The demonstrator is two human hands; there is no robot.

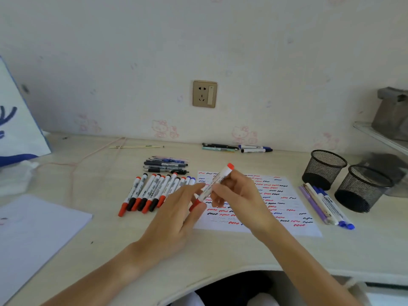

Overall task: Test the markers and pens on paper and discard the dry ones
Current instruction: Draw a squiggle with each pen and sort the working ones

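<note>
The right hand (pixel 234 191) is gripping a red marker (pixel 213 187) by its white barrel, above the left edge of the test paper (pixel 287 208), with the red tail end pointing toward 1 o'clock. The left hand (pixel 181 208) is pinching the red cap at the lower end with its fingertips; the other fingers are lying loose. It seems the cap is being pulled off or pushed on, and I cannot tell which. To do this well, the pull should be going straight along the barrel, so the tip is not scraping the cap.

The pale desk (pixel 220 250) is carrying a row of markers (pixel 152 193) at 10 o'clock of the hands, pens (pixel 165 165) behind them, and more pens (pixel 326 205) at 3 o'clock beside two mesh cups (pixel 344 180). A wall socket (pixel 204 94) is sitting at 12 o'clock on the wallpapered wall.
</note>
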